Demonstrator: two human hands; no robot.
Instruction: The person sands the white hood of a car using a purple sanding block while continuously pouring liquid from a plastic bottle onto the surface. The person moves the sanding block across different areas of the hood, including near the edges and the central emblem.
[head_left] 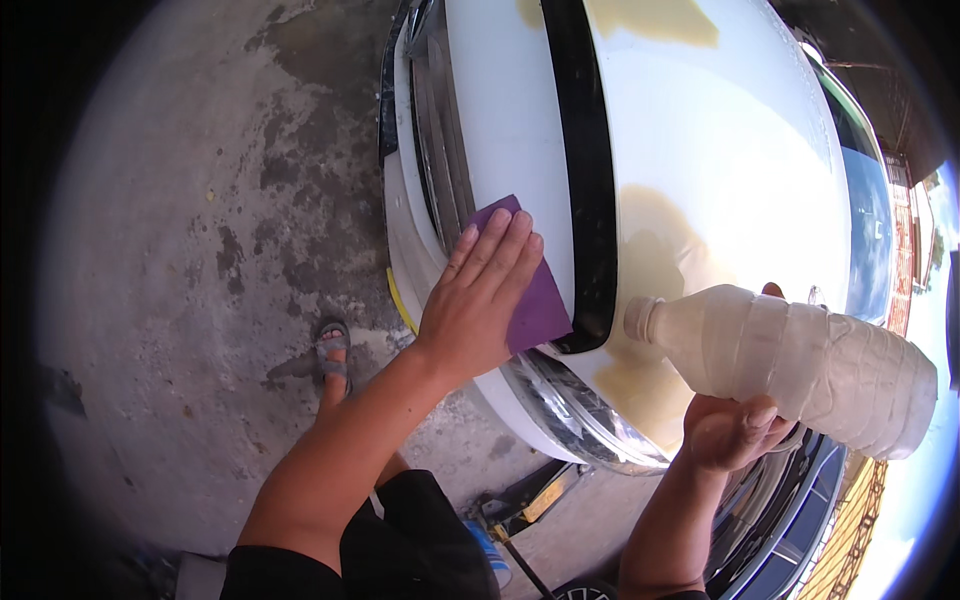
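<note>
A purple sheet of sandpaper (541, 312) lies against the white front panel of a car (510, 110), beside a black strip (585, 150). My left hand (478, 300) presses the sheet down with its fingers laid nearly flat, holding it to the panel; the thumb is hidden. On the right, my right hand (735, 430) is closed around a cloudy, ribbed plastic bottle (780, 345). The bottle is tilted, its neck pointing left over the hood. Beneath the neck, a beige patch (650, 230) shows on the white paint.
A headlight (570, 400) curves below the panel. Near my legs stands a black and yellow floor jack (530, 500). Stained concrete (200, 300) spreads to the left, with a sandalled foot (332, 350) on it. Another dark vehicle (780, 520) stands at the lower right.
</note>
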